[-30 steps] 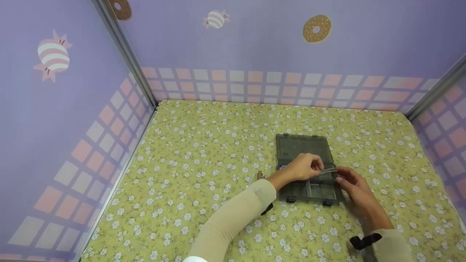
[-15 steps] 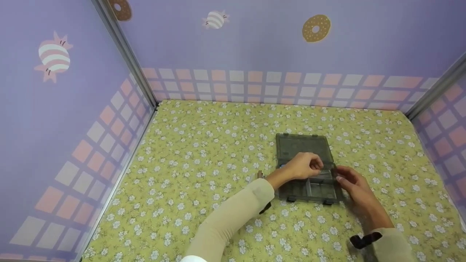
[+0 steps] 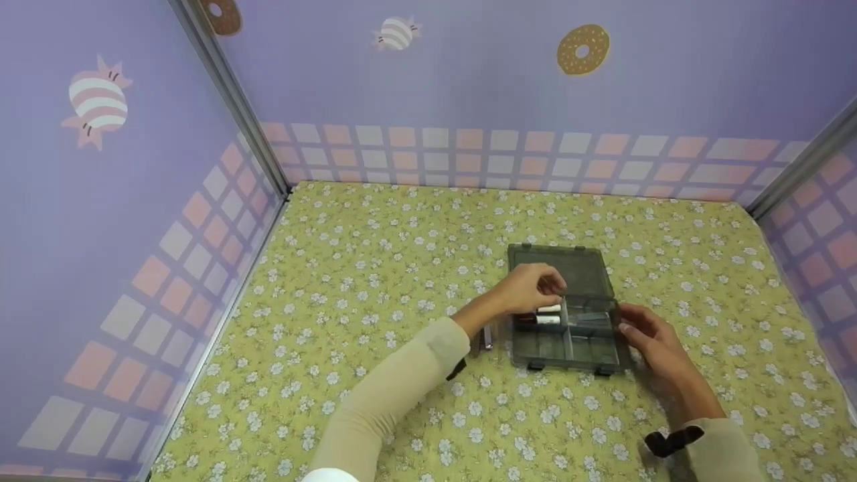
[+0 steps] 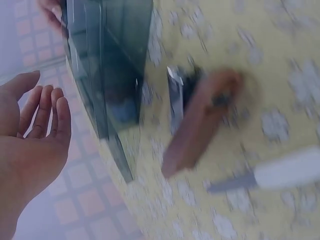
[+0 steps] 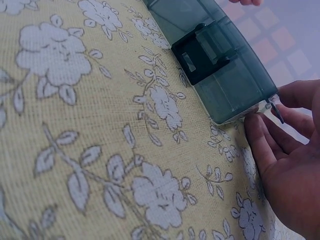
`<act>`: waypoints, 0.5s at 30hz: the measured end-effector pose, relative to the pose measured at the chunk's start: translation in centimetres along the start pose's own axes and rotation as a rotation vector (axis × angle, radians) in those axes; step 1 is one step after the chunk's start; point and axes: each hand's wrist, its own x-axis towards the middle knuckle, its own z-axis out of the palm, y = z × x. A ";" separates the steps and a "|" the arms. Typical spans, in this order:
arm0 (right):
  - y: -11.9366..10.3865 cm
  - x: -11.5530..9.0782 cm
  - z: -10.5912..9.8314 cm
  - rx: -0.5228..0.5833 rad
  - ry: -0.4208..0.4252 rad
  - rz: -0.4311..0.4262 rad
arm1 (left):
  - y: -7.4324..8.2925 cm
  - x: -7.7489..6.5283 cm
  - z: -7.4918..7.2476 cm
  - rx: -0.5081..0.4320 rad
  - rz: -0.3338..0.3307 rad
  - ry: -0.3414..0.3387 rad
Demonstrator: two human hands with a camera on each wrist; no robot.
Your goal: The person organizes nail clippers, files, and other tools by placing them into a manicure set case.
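Note:
A dark translucent compartment box (image 3: 539, 348) lies with its lid (image 3: 579, 264) folded back. My left hand (image 3: 532, 289) hovers over its rear left compartment, fingers loosely bent; in the left wrist view that hand (image 4: 37, 130) holds nothing. Beneath it, small white-ended cylinders (image 3: 548, 320) lie inside the box. A slim greyish strip (image 3: 590, 320) rests in the rear right compartment. My right hand (image 3: 659, 345) grips the box's right side, with fingertips against the end wall (image 5: 235, 92) in the right wrist view.
Left of the box lie a brown elongated object (image 4: 200, 125), a shiny silver piece (image 4: 175, 95) and a white-handled tool with a grey tip (image 4: 280, 172), all blurred. Flowered cloth (image 3: 375, 268) covers the table, with patterned walls (image 3: 435, 80) around it.
The greyish strip, earlier held in my left hand, now lies in the rear right compartment. My left hand has let go and moved left, uncovering the cylinders. The right hand stays put.

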 end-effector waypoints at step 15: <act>-0.3 -0.1 0.3 0.048 0.009 0.026 | -2.1 -3.7 -4.5 -0.031 -0.066 0.033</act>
